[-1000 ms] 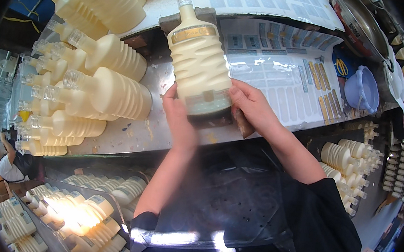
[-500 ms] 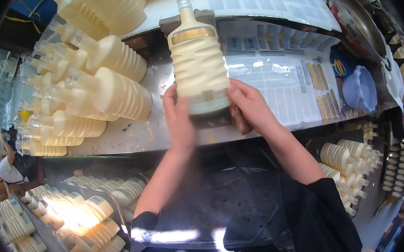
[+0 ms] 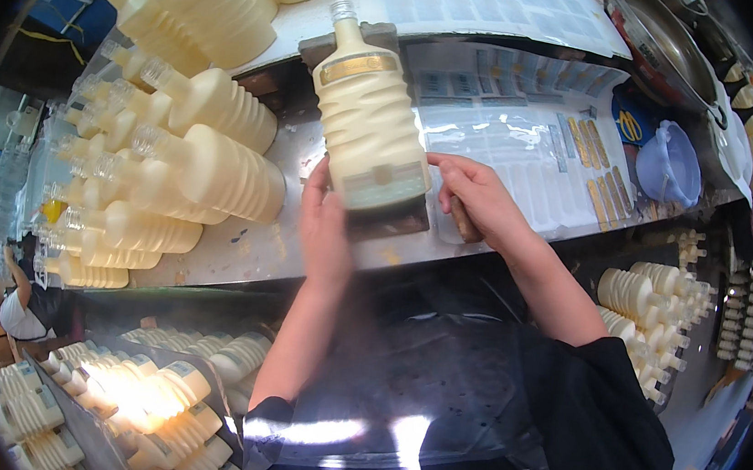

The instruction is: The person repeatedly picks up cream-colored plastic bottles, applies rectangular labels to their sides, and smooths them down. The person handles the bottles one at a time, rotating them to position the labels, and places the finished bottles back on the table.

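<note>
My two bare hands flank a cream-coloured, ribbed bottle (image 3: 370, 120) at the near edge of the metal tabletop (image 3: 300, 259), its clear neck directed toward the far edge. A gold label (image 3: 358, 68) crosses its shoulder, and a blue-grey label (image 3: 382, 181) spans the lower end, just above a dark support (image 3: 391, 223). My left hand (image 3: 325, 234), partly blurred, meets the bottle's lower left side; whether its fingers grip or merely steady, I cannot tell. My right hand (image 3: 481, 200) is clenched on a brown handle (image 3: 462, 221), its forefinger reaching the bottle's lower right side.

Toward the tabletop's left edge crowd more cream bottles (image 3: 227, 173), close together. Right of the bottle lie clear label sheets (image 3: 511, 180), with gold strips (image 3: 608, 200) near the tabletop's right end. A pale violet bucket (image 3: 669, 169) stands just beyond the strips, near a large metal pan (image 3: 667, 50) at the far right corner. Below the near edge, labelled bottles (image 3: 181, 435) fill containers to the left, while further bottles (image 3: 635, 304) cluster to the right. Well apart at far left, a person in a white-sleeved top (image 3: 17, 317) raises an arm.
</note>
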Motion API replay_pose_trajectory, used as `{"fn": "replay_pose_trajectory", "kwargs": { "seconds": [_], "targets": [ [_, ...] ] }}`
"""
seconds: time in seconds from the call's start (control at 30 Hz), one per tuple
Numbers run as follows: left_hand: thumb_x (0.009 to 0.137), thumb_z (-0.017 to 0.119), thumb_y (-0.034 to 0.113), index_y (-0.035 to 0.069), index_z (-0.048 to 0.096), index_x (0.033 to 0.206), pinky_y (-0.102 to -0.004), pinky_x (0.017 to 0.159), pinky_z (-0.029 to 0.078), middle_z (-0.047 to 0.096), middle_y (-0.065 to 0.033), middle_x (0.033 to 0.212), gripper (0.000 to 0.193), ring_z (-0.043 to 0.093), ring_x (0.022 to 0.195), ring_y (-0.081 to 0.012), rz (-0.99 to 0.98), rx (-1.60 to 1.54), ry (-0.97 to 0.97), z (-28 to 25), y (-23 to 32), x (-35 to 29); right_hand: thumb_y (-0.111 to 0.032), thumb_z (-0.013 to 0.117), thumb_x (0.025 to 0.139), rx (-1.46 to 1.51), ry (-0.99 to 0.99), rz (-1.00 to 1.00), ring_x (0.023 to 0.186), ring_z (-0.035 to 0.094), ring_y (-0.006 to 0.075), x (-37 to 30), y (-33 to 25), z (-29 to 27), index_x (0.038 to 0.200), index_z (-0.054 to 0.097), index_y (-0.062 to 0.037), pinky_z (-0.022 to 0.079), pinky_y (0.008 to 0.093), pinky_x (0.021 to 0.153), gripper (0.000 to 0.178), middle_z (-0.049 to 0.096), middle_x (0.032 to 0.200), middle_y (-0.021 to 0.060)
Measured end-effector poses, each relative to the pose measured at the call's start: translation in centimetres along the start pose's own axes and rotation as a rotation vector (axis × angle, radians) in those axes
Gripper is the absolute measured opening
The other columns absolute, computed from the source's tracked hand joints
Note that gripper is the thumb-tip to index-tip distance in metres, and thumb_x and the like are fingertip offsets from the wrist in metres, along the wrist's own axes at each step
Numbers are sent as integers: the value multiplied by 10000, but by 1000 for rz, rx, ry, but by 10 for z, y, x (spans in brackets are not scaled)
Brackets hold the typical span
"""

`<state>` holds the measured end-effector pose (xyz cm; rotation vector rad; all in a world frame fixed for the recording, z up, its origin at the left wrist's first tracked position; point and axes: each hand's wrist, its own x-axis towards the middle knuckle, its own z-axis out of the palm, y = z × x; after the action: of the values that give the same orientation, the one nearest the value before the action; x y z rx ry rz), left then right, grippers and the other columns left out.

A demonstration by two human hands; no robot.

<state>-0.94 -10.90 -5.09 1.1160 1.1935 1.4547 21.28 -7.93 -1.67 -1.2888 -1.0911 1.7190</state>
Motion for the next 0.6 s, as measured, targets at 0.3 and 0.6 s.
{"fn": "replay_pose_trajectory", "kwargs": {
  "seconds": [0.3, 0.6],
  "targets": [
    [680, 899, 268, 6, 562, 1405, -460, 1029, 406, 634, -149, 1222, 841, 560, 1156, -351, 516, 705, 73, -3, -2, 3, -344, 454, 1110, 88, -27, 91, 428, 427, 52, -6, -1, -5, 1394, 586, 34, 340, 207, 403, 492, 577, 691, -2],
    [641, 936, 269, 18, 604, 1355, -430, 977, 418, 641, -111, 1169, 826, 579, 1102, -311, 567, 720, 146, 13, 11, 3, -424, 467, 1103, 142, 3, 132, 447, 441, 73, 0, 6, -5, 1416, 547, 36, 349, 220, 404, 562, 568, 692, 4]
  ]
}}
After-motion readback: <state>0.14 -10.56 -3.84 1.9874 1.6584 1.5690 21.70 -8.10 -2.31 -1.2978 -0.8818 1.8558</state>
